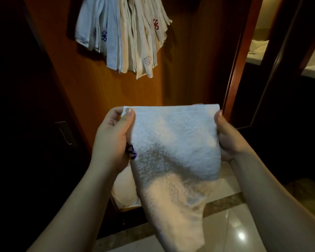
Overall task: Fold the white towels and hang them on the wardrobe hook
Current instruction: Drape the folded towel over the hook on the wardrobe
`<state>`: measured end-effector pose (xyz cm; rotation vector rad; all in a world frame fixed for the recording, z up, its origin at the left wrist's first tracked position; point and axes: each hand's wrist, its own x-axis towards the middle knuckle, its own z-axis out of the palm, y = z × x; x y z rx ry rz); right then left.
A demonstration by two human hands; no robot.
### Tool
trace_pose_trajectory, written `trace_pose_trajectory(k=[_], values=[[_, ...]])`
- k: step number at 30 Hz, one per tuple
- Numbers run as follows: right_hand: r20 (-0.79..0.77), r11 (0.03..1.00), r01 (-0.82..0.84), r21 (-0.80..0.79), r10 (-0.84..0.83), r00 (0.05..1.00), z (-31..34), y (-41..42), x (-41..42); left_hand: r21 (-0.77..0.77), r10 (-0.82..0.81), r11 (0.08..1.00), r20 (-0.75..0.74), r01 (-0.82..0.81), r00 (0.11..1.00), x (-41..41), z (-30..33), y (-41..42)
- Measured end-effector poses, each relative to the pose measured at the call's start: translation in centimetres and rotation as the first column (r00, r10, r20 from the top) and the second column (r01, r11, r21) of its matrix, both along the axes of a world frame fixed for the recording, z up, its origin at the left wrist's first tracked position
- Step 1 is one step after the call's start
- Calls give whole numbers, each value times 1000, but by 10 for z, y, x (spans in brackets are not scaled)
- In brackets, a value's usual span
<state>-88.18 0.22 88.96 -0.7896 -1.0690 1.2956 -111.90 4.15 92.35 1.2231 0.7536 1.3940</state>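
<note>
White towel (173, 142) in both grips, purple emblem (131, 151) half hidden behind left hand (111, 139).

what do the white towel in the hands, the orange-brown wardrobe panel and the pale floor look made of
White towel: seemingly cotton terry, with a nubby looped pile and a matte look. Orange-brown wardrobe panel: wood or wood veneer, with faint grain lines and a smooth satin sheen. Pale floor: likely polished stone or glazed tile, glossy with a bright light reflection.
</note>
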Motion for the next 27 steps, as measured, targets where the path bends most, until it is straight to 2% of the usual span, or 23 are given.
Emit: trace_pose_trajectory(k=[2, 5, 8, 11, 14, 17, 19, 21, 23, 25, 27], values=[[-59, 994, -63, -92, 58, 997, -16, 1, 5, -22, -20, 1000, -28, 20, 999, 0, -4, -2], [-161, 983, -4, -182, -25, 987, -24, 0, 3, -36, -59, 998, -52, 57, 997, -4, -10, -1], [-251, 981, 12, -195, -61, 966, -27, -1, -2, -42, -136, 990, -23, 135, 991, -13, -20, 6], [-274, 979, -21, -204, -36, 961, -32, 1, -11, -148, -297, 947, -67, 284, 953, -24, -32, 12], [-212, 965, -20, -263, -37, 976, -37, 3, -16, -304, -370, 899, -144, 315, 918, -28, -50, 17], [-121, 953, -23, -302, -14, 993, -42, 6, -15, -397, -281, 896, -161, 199, 946, -29, -64, 24], [-31, 940, 53, -336, -67, 997, -46, 8, -18, -420, -229, 896, -160, 144, 960, -25, -73, 24], [87, 917, 197, -348, -177, 980, -48, 6, -29, -398, -127, 916, -160, 54, 979, -16, -81, 18], [246, 867, 373, -329, -303, 921, -50, 0, -44, -365, -10, 928, -214, -70, 977, -4, -92, 11], [418, 797, 540, -272, -408, 812, -58, -8, -59, -314, 93, 932, -282, -183, 955, 6, -104, 0], [482, 733, 646, -213, -496, 722, -68, -15, -73, -256, 160, 933, -336, -254, 928, 13, -116, -11]])
